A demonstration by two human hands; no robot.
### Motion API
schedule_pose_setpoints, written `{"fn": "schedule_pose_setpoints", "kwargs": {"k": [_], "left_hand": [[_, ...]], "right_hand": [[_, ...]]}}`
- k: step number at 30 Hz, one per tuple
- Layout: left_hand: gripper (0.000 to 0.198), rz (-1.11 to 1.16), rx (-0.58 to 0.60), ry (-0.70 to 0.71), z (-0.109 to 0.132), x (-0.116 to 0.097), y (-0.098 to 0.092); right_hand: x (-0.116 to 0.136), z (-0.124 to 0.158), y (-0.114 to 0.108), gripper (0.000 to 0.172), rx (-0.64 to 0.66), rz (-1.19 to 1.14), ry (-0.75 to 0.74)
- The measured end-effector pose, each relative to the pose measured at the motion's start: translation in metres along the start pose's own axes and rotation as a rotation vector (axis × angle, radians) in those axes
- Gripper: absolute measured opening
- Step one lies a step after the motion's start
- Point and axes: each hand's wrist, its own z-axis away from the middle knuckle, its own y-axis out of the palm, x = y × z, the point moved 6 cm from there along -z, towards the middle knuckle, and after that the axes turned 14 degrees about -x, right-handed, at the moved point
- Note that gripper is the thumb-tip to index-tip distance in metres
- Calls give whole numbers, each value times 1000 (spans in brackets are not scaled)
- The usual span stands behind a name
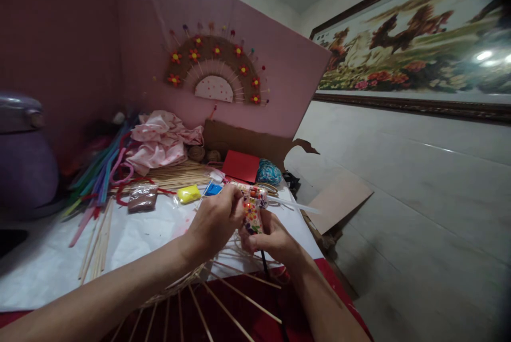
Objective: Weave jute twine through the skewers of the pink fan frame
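Observation:
A flower-patterned hot glue gun [252, 219] is upright over the table, a small red light glowing on its side. My right hand [273, 238] is wrapped round its handle. The fingers of my left hand [215, 217] are curled against the gun's body and partly hide it; their tips are out of sight. A translucent glue stick [295, 204] sticks out of the gun to the right, and a black cord [265, 263] hangs from the handle. Below my forearms lies a piece of thin sticks [223, 304] fanning out from a woven twine band [175, 290].
Pipe cleaners [106, 158], pink fabric [159, 142], bamboo sticks [175, 174], yellow clay [188, 194], brown clay [142, 198], red paper [240, 166] and blue yarn [270, 171] lie across the table. A flowered cardboard arch [215, 50] is on the pink board behind. Wall at right.

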Motion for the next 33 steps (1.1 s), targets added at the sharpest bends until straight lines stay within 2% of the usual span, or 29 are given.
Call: {"fn": "schedule_pose_setpoints", "kwargs": {"k": [3, 7, 16, 20, 23, 27, 33], "left_hand": [[5, 37, -19, 9, 1, -1, -2], [9, 61, 40, 72, 7, -5, 4], [14, -77, 62, 259, 6, -12, 5], [12, -107, 54, 220, 4, -10, 5], [13, -99, 28, 159, 0, -9, 1], [8, 26, -13, 53, -3, -8, -7], [9, 62, 81, 87, 5, -8, 4]], "right_hand": [[-2, -1, -3, 22, -34, -44, 4], [-4, -1, -2, 17, -40, 82, 3], [-5, 1, -1, 15, -16, 193, 15], [-3, 1, -2, 12, -18, 238, 30], [-2, 1, 0, 14, 9, 131, 45], [-3, 0, 0, 22, 8, 15, 46], [-6, -1, -1, 15, -6, 102, 49]]}}
